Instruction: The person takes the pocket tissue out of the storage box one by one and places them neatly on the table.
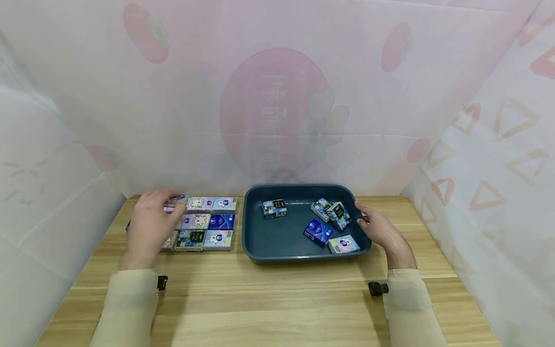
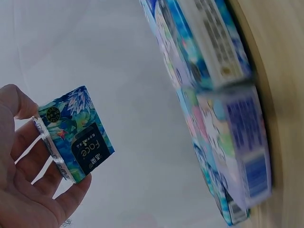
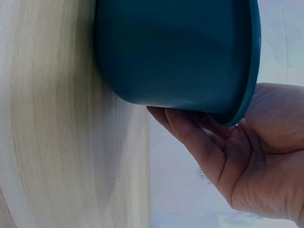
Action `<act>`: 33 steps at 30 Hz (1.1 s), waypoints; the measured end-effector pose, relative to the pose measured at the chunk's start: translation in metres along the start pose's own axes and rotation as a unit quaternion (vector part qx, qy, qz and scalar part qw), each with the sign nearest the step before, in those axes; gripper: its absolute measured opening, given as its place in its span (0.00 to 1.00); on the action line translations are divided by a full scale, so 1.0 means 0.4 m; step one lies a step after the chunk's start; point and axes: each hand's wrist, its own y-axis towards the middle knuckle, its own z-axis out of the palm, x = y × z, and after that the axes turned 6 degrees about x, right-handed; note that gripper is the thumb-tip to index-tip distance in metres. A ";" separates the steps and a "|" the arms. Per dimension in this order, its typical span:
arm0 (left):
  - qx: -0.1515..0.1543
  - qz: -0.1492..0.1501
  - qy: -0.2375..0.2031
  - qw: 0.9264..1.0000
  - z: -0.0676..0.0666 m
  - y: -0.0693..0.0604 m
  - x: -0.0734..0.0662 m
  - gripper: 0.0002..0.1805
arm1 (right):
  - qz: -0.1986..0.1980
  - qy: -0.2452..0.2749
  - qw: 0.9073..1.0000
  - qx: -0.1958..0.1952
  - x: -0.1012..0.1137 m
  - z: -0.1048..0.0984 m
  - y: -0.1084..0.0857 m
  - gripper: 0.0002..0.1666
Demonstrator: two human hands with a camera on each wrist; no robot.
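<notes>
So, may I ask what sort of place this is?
Probably a screened-off booth for recording handwork, though I cannot be certain: printed sheets enclose three sides of a wooden table, and small black devices show at both wrists.

Packet in left hand: blue-green floral, near-black panel, pale lettering
Tray: plain dark teal
Floral packets, tray's 10 and 2 o'clock: 3, mottled blue-green
Inner packet, 4 o'clock: deep blue
Outer packet, 4 o'clock: pale pastel, white cartoon
Packet rows, 9 o'clock: lilac, pale blue, deep blue, floral
Table: yellow-tan woodgrain
Side sheet, 2 o'clock: white, orange and beige triangles
Sleeves: cream
</notes>
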 end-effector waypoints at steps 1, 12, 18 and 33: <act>0.001 -0.004 0.002 1.000 -0.005 -0.003 0.005 0.15 | -0.001 0.000 1.000 -0.001 0.000 0.000 0.000 0.38; 0.034 -0.059 0.005 0.998 -0.046 -0.025 0.078 0.17 | 0.000 -0.001 1.000 -0.004 0.002 -0.003 -0.002 0.38; 0.064 -0.082 0.014 0.994 -0.069 -0.033 0.114 0.21 | -0.001 -0.002 1.000 -0.004 0.000 -0.001 -0.001 0.38; 0.142 -0.101 0.055 0.983 -0.131 -0.051 0.206 0.25 | 0.000 -0.002 1.000 0.000 0.003 -0.001 -0.003 0.38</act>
